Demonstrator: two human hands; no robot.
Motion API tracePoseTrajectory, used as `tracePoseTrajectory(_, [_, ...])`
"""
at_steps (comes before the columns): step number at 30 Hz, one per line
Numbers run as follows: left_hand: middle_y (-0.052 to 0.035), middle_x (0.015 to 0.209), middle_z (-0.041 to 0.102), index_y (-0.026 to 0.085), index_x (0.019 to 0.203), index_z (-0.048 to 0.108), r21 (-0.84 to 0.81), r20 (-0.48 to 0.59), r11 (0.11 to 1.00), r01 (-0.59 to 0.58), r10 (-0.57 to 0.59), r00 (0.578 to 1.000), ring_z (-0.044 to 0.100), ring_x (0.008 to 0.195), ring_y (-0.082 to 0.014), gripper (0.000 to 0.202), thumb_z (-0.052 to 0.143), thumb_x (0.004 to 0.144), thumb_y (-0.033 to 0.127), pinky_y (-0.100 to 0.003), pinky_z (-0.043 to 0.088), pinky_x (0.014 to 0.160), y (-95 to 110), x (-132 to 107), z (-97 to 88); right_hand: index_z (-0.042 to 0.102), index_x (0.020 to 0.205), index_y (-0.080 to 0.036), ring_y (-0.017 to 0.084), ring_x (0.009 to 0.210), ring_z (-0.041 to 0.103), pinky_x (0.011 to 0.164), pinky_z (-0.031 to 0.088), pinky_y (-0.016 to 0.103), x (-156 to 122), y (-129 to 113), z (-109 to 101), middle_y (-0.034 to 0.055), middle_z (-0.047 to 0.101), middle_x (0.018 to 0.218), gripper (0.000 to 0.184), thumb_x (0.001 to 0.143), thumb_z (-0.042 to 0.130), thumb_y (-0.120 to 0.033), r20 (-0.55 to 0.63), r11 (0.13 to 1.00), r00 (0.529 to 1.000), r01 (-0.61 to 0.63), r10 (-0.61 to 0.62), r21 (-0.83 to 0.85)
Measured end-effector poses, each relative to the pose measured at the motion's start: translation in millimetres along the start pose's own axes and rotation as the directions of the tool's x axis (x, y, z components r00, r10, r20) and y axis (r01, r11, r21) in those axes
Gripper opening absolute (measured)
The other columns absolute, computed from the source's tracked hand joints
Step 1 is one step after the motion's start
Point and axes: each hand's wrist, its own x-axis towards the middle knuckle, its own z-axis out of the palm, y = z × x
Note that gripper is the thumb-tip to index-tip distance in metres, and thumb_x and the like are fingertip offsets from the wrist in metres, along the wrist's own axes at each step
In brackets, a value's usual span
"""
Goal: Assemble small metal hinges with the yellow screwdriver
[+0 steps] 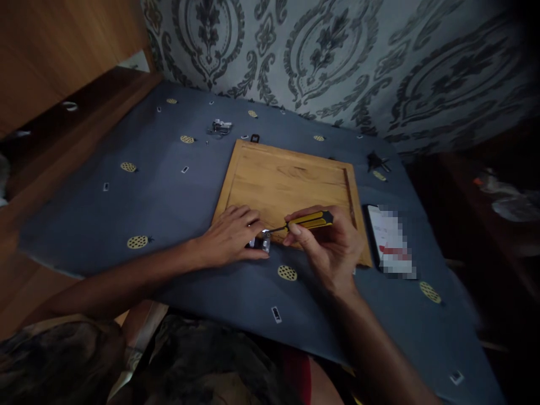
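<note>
A wooden panel (291,180) with a raised frame lies flat on a blue patterned cloth (160,191). At its near left corner sits a small metal hinge (262,243). My left hand (230,235) rests on the panel's corner with its fingers curled over the hinge, holding it down. My right hand (329,247) grips a yellow and black screwdriver (307,221). The screwdriver points left and its tip meets the hinge.
A phone (390,239) with a lit screen lies right of the panel. Another metal hinge (220,127) lies at the back left, dark small parts (377,162) at the back right. Patterned wallpaper rises behind; wooden furniture stands at the left.
</note>
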Motion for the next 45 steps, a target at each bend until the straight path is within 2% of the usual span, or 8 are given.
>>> tracePoseTrajectory(3, [-0.0103, 0.111, 0.065, 0.015, 0.114, 0.067, -0.013, -0.017, 1.0, -0.004, 0.004, 1.0, 0.059, 0.108, -0.0286, 0.048, 0.068, 0.093, 0.058, -0.041, 0.045, 0.091, 0, 0, 1.8, 0.066, 0.093, -0.023, 0.011, 0.055, 0.067, 0.055, 0.058, 0.026, 0, -2, -3, -0.0015, 0.072, 0.084, 0.016, 0.09, 0.076, -0.036, 0.035, 1.0, 0.999, -0.016, 0.017, -0.007])
tracePoseTrajectory(6, [-0.0109, 0.111, 0.065, 0.015, 0.113, 0.067, -0.022, -0.033, 1.0, -0.012, 0.011, 0.999, 0.059, 0.109, -0.029, 0.047, 0.07, 0.092, 0.057, -0.041, 0.045, 0.092, -1, -1, 3.0, 0.07, 0.102, -0.022, 0.013, 0.062, 0.071, 0.06, 0.06, 0.03, 2, -4, -8, 0.0032, 0.075, 0.095, 0.018, 0.093, 0.071, -0.038, 0.106, 0.999, 0.993, -0.044, 0.046, -0.022])
tracePoseTrajectory(10, [-0.0097, 0.111, 0.065, 0.017, 0.113, 0.067, -0.025, -0.043, 1.0, -0.017, 0.016, 0.999, 0.059, 0.109, -0.0286, 0.045, 0.071, 0.092, 0.056, -0.041, 0.045, 0.092, -1, 0, 2.8, 0.073, 0.092, -0.022, 0.015, 0.065, 0.071, 0.059, 0.057, 0.029, 4, -5, -11, 0.0044, 0.076, 0.092, 0.016, 0.096, 0.068, -0.037, 0.152, 0.997, 0.988, 0.005, 0.007, -0.077])
tracePoseTrajectory(16, [-0.0095, 0.111, 0.066, 0.016, 0.113, 0.068, 0.017, -0.029, 1.0, 0.003, -0.003, 1.0, 0.059, 0.109, -0.0278, 0.046, 0.07, 0.092, 0.057, -0.04, 0.045, 0.092, 0, 1, 2.4, 0.069, 0.09, -0.021, 0.013, 0.053, 0.066, 0.053, 0.054, 0.027, 1, 2, -5, -0.0011, 0.071, 0.075, 0.014, 0.093, 0.072, -0.034, 0.042, 0.987, 0.995, 0.094, -0.089, -0.132])
tracePoseTrajectory(25, [-0.008, 0.108, 0.065, 0.017, 0.109, 0.067, 0.028, -0.047, 1.0, -0.005, 0.007, 0.999, 0.058, 0.104, -0.0264, 0.043, 0.068, 0.093, 0.057, -0.038, 0.045, 0.089, -2, 1, 3.7, 0.069, 0.088, -0.021, 0.017, 0.071, 0.073, 0.066, 0.059, 0.031, -7, 6, -1, 0.0033, 0.076, 0.087, 0.01, 0.095, 0.069, -0.028, -0.012, 0.909, 0.949, 0.297, -0.314, -0.294])
tracePoseTrajectory(31, [-0.0084, 0.107, 0.064, 0.016, 0.109, 0.068, 0.02, -0.027, 1.0, -0.009, 0.009, 1.0, 0.058, 0.104, -0.0265, 0.042, 0.069, 0.093, 0.055, -0.038, 0.045, 0.088, 0, 2, -0.3, 0.067, 0.102, -0.024, 0.013, 0.061, 0.072, 0.054, 0.058, 0.028, -13, 4, -2, 0.0012, 0.073, 0.09, 0.009, 0.099, 0.064, -0.032, -0.189, 0.954, 0.953, 0.191, -0.237, -0.233])
tracePoseTrajectory(37, [-0.0082, 0.108, 0.065, 0.016, 0.113, 0.068, 0.052, -0.016, 0.999, 0.002, -0.001, 1.0, 0.058, 0.104, -0.0266, 0.046, 0.07, 0.092, 0.057, -0.038, 0.046, 0.089, 2, 2, -1.6, 0.065, 0.098, -0.02, 0.014, 0.058, 0.071, 0.049, 0.058, 0.027, -7, 9, -3, 0.0014, 0.071, 0.083, 0.019, 0.097, 0.067, -0.04, -0.152, 0.968, 0.975, 0.129, -0.164, -0.215])
tracePoseTrajectory(45, [-0.0095, 0.109, 0.066, 0.014, 0.112, 0.068, 0.04, -0.02, 0.999, 0.004, -0.003, 1.0, 0.059, 0.107, -0.0277, 0.048, 0.069, 0.092, 0.058, -0.04, 0.046, 0.091, 2, 2, 0.8, 0.064, 0.096, -0.023, 0.012, 0.058, 0.067, 0.054, 0.057, 0.027, -6, 10, 2, -0.0031, 0.066, 0.072, 0.011, 0.098, 0.064, -0.033, -0.086, 0.955, 0.981, 0.149, -0.176, -0.258])
